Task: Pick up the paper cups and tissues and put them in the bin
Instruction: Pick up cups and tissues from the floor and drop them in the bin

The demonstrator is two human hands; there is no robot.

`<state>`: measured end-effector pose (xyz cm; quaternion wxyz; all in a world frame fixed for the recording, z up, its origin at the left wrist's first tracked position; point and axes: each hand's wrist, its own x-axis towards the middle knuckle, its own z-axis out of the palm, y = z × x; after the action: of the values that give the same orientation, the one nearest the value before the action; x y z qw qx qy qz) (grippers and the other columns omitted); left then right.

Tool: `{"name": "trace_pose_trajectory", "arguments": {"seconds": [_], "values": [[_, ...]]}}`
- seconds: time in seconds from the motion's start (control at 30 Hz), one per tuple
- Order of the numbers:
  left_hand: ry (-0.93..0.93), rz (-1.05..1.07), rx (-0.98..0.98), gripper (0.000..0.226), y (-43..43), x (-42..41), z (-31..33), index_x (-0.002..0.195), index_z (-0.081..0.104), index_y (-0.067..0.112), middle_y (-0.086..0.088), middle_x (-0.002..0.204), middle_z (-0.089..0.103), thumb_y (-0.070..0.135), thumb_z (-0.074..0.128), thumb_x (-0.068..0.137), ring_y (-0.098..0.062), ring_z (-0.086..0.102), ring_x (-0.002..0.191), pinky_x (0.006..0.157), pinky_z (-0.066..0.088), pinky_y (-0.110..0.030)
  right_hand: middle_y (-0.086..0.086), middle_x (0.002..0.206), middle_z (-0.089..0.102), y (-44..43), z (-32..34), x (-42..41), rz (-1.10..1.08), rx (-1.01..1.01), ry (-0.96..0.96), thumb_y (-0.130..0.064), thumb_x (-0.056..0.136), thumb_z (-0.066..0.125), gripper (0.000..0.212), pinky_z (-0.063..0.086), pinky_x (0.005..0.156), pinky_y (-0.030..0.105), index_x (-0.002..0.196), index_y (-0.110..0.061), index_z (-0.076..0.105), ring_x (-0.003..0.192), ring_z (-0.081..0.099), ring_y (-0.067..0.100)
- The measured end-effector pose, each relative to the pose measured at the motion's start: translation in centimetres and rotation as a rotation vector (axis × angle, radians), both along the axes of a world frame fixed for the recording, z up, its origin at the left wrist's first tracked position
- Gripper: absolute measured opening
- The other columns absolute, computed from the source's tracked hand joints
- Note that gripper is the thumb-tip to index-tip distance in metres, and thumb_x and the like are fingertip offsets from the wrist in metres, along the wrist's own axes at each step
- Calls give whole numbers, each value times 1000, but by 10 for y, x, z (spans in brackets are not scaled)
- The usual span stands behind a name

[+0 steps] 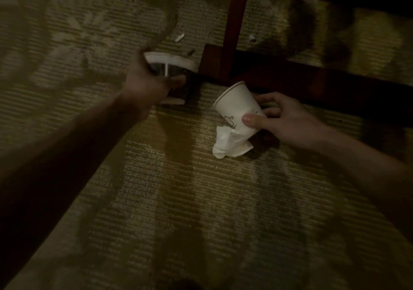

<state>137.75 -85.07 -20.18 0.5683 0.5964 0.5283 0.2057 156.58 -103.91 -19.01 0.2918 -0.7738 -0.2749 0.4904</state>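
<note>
A white paper cup [237, 105] with a small line drawing is tilted just above the carpet, its mouth pointing up and left. My right hand [283, 120] grips it, thumb on the near side and fingers behind. A crumpled white tissue [230, 143] lies on the carpet directly under the cup's base. My left hand [147, 82] holds a small dark bin [173, 75] with a white rim, tilted on the floor to the left of the cup. The left hand and bin are blurred.
A dark wooden chair leg [234, 26] and crossbar [312, 82] stand just behind the cup. Small white scraps [180, 37] lie on the patterned beige carpet [201, 200] further back. Another scrap [252, 38] sits right of the leg.
</note>
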Motion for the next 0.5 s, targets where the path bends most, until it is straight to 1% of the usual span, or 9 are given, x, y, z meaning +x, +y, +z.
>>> {"name": "trace_pose_trajectory", "arguments": {"seconds": [0.03, 0.1, 0.17, 0.23, 0.3, 0.33, 0.37, 0.43, 0.5], "values": [[2, 24, -8, 64, -3, -10, 2, 133, 52, 10, 4, 110, 67, 5, 81, 76, -11, 68, 101, 67, 60, -25, -4, 121, 62, 0, 1, -2, -12, -3, -3, -45, 77, 76, 68, 48, 75, 20, 137, -29, 48, 99, 62, 4], [105, -43, 46, 59, -15, -36, 3, 125, 59, 13, 5, 108, 70, 12, 85, 72, -8, 70, 98, 72, 60, -25, -4, 119, 62, 0, 5, -6, -50, -18, 9, -46, 79, 74, 65, 45, 69, 19, 137, -30, 48, 95, 61, 2], [192, -157, 133, 58, -35, -64, 8, 119, 59, 16, 10, 106, 68, 16, 88, 69, -3, 68, 95, 72, 57, -19, -7, 116, 62, 0, 15, -13, -115, -14, 19, -46, 81, 72, 61, 46, 66, 20, 136, -30, 51, 92, 61, 3], [260, -249, 146, 60, -59, -86, 15, 116, 52, 25, 16, 104, 61, 17, 88, 69, 1, 61, 96, 73, 53, -17, -9, 117, 62, 1, 35, -22, -201, -10, 5, -48, 82, 72, 60, 51, 70, 25, 135, -29, 53, 94, 62, 6], [250, -304, 112, 62, -86, -103, 30, 117, 48, 30, 17, 105, 59, 17, 87, 70, 0, 60, 98, 78, 55, -26, -8, 113, 65, 1, 64, -34, -287, 1, 41, -46, 83, 73, 55, 59, 77, 33, 132, -27, 57, 95, 67, 12], [245, -308, 101, 61, -98, -109, 41, 116, 49, 31, 18, 103, 59, 17, 87, 70, 2, 60, 97, 79, 55, -25, -6, 108, 67, 0, 82, -42, -304, 4, 75, -44, 84, 72, 49, 60, 80, 35, 127, -26, 59, 94, 69, 13], [250, -300, 101, 60, -111, -113, 55, 116, 52, 31, 20, 101, 60, 18, 88, 70, 6, 59, 94, 77, 52, -19, -6, 104, 69, -3, 103, -51, -301, 3, 107, -42, 84, 72, 43, 61, 81, 36, 122, -25, 60, 91, 71, 13], [252, -279, 84, 64, -132, -117, 94, 121, 54, 30, 21, 101, 60, 19, 89, 68, 13, 58, 90, 69, 46, -6, -7, 102, 71, -10, 147, -71, -258, 3, 165, -41, 84, 73, 39, 61, 76, 33, 118, -26, 61, 88, 73, 10], [200, -263, 26, 70, -149, -121, 139, 126, 51, 29, 19, 104, 62, 16, 89, 68, 15, 60, 89, 66, 48, -3, -8, 106, 71, -18, 194, -93, -210, 0, 177, -43, 83, 74, 43, 60, 72, 30, 121, -28, 59, 89, 73, 9]]}}
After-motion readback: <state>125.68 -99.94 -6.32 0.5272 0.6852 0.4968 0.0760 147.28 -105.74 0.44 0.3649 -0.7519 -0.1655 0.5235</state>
